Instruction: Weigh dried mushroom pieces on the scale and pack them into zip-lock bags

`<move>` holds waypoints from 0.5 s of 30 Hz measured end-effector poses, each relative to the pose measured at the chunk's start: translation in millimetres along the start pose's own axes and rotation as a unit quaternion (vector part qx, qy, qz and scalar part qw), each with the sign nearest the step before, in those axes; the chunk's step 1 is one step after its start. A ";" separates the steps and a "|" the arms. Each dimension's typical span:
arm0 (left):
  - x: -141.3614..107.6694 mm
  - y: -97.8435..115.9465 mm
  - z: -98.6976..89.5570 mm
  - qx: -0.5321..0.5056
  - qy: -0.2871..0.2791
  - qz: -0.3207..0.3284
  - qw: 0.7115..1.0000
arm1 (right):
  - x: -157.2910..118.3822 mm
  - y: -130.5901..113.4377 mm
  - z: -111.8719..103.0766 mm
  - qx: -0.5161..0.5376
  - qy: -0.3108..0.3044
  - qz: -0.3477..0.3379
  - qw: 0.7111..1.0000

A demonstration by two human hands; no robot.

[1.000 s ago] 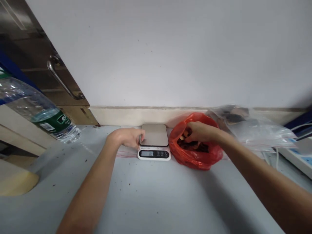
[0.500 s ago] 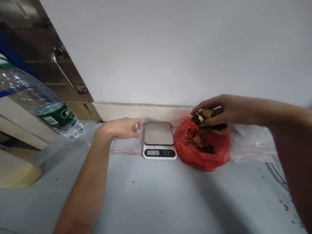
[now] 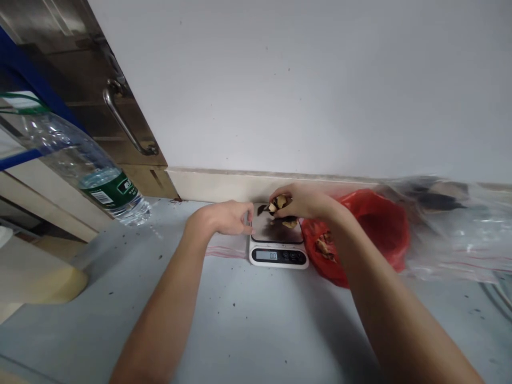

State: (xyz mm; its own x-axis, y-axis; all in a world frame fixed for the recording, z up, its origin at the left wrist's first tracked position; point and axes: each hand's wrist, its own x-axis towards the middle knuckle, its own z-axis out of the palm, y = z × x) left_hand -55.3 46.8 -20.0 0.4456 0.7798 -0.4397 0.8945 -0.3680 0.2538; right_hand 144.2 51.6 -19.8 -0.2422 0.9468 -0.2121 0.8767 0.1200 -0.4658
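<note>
Near stretch: wide grey desk (image 3: 240,330), dark specks scattered; open room between the two forearms, up to the scale's front edge.
Near left: pale container (image 3: 48,282), yellowish toward its base, well apart from the hands.
Scale (image 3: 280,257): display on near side, reads 0.0.
Right of scale: red bag (image 3: 388,234), mouth open, rim close against the scale's right edge; more pieces inside.
Far right: clear plastic bags (image 3: 464,245), beside the red one.
Left hand (image 3: 232,217): at plate's left edge, fingers curved, narrow gap, nothing held; contact with the edge, cannot tell.
Right hand (image 3: 300,201): over plate, fingers closed on dark and tan pieces (image 3: 280,202).
Far left: water bottle (image 3: 114,189), green label.
Far edge: pale baseboard (image 3: 208,184) under white wall (image 3: 300,96); little room behind the scale.
</note>
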 end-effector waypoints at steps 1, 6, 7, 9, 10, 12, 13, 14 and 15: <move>2.3 0.5 1.4 0.007 -0.005 -0.002 1.000 | 0.7 -0.2 3.0 -0.006 -0.001 0.002 1.000; 10.4 2.9 5.8 0.022 -0.017 -0.037 0.999 | -2.6 3.8 6.9 -0.004 -0.013 -0.002 1.000; 11.4 2.8 6.4 0.017 -0.006 -0.043 0.999 | -4.0 5.5 6.7 -0.003 -0.016 -0.004 1.000; 13.4 1.5 7.7 0.000 0.027 -0.033 0.999 | -6.4 9.3 6.5 0.003 -0.019 -0.009 1.000; 14.5 0.2 8.4 -0.009 0.040 -0.019 0.999 | -7.1 11.1 6.5 0.006 -0.016 -0.011 1.000; 17.1 -2.9 10.3 -0.025 0.050 0.020 0.998 | -7.5 14.3 6.5 0.013 -0.001 -0.014 1.000; 18.6 -4.3 11.3 -0.029 0.038 0.037 0.998 | -7.3 15.7 6.6 0.017 0.011 -0.015 1.000; 20.1 -5.5 12.3 -0.029 0.020 0.047 0.998 | -7.0 16.9 6.6 0.020 0.025 -0.015 0.999; 21.4 -6.3 13.1 -0.026 -0.002 0.051 0.998 | -6.5 18.1 6.6 0.024 0.039 -0.015 0.999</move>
State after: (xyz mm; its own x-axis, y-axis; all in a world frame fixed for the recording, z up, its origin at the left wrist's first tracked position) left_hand -50.9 59.2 -42.3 0.5337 0.7378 -0.4133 0.8419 -0.4177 0.3415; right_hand 158.9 45.6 -32.5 -0.2333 0.9636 -0.1308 0.8482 0.1358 -0.5120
